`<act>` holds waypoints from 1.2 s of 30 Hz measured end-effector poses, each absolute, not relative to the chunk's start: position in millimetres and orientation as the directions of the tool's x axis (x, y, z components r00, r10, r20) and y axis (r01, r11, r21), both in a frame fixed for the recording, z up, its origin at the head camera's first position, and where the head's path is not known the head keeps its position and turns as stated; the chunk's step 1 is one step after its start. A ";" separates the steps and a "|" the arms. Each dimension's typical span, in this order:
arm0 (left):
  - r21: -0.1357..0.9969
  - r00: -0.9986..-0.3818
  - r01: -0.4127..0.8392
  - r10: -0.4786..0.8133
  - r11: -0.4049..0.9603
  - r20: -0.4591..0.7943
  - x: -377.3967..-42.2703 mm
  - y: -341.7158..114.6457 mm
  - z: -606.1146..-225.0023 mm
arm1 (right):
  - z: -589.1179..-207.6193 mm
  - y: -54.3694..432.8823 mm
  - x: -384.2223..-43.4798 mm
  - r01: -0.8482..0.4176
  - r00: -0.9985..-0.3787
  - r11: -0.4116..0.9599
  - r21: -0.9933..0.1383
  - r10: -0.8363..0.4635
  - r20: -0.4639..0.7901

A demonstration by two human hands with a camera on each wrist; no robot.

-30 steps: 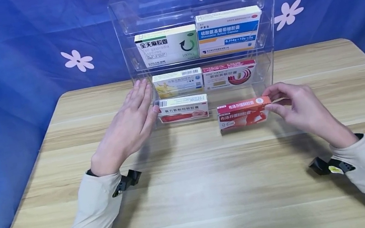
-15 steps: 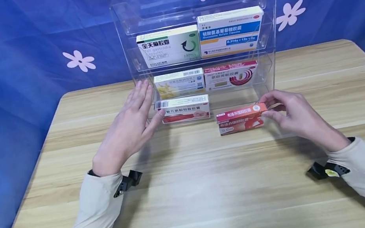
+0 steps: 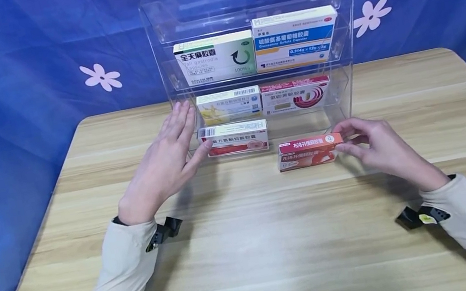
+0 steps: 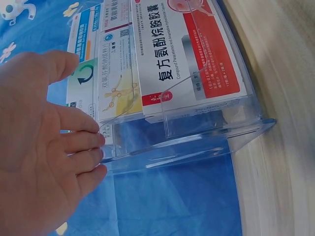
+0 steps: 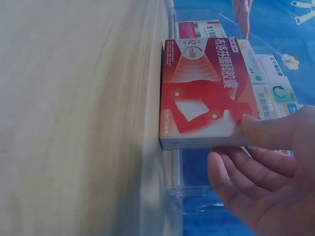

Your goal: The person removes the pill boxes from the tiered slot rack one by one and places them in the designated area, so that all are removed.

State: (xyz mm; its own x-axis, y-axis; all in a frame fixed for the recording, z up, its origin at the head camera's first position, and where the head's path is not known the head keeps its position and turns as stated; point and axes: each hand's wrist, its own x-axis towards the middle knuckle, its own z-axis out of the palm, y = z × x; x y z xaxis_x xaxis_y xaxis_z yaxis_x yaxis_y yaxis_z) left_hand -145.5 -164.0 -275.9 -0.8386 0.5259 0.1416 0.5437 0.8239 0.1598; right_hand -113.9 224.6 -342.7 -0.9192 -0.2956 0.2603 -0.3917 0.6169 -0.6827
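My right hand [image 3: 375, 146] pinches the right end of a red and orange medicine box [image 3: 307, 152] between thumb and fingers. The box stands upright just in front of the clear acrylic rack [image 3: 299, 127], in line with its lower right part. In the right wrist view its printed red face [image 5: 206, 93] shows whole except where the thumb [image 5: 261, 132] covers a corner. My left hand [image 3: 157, 160] lies with straight fingers against the rack's left side. Its thumb reaches the left end of a white and red medicine box [image 3: 234, 139] in the bottom tier; I cannot tell whether they touch.
The middle tier holds a white and yellow box [image 3: 229, 106] and a white and crimson box [image 3: 296, 96]. Above them stand a white and green box [image 3: 217, 59] and a white and blue box [image 3: 296, 40]. A blue flowered curtain [image 3: 41, 59] hangs behind the wooden table [image 3: 248, 244].
My right hand has drawn the red and orange box a little toward me, away from the rack, mostly in the first half second. The left hand has stayed at the rack's side.
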 end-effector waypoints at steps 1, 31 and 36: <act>0.162 -0.838 0.544 0.526 0.823 0.143 -145.3 -163.9 -275.7 | -343.2 225.5 -113.9 -0.373 -0.926 0.613 -0.696 -0.294 0.237; 0.160 -0.834 0.549 0.527 0.820 0.163 -147.4 -162.5 -275.5 | -356.7 229.2 -116.0 0.101 -0.930 0.311 -0.945 -0.307 -0.201; 0.164 -0.836 0.547 0.523 0.821 0.165 -146.6 -163.6 -276.1 | -357.8 228.9 -117.5 0.124 -0.911 0.267 -0.956 -0.351 -0.216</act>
State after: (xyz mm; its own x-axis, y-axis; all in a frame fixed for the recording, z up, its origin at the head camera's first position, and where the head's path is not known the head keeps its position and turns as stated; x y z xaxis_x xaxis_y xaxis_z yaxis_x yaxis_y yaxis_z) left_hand -146.6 -163.6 -276.1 -0.8360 0.5234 0.1646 0.5465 0.8212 0.1641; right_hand -117.5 228.9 -357.8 -0.9111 -0.3509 -0.2163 0.1241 0.2670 -0.9557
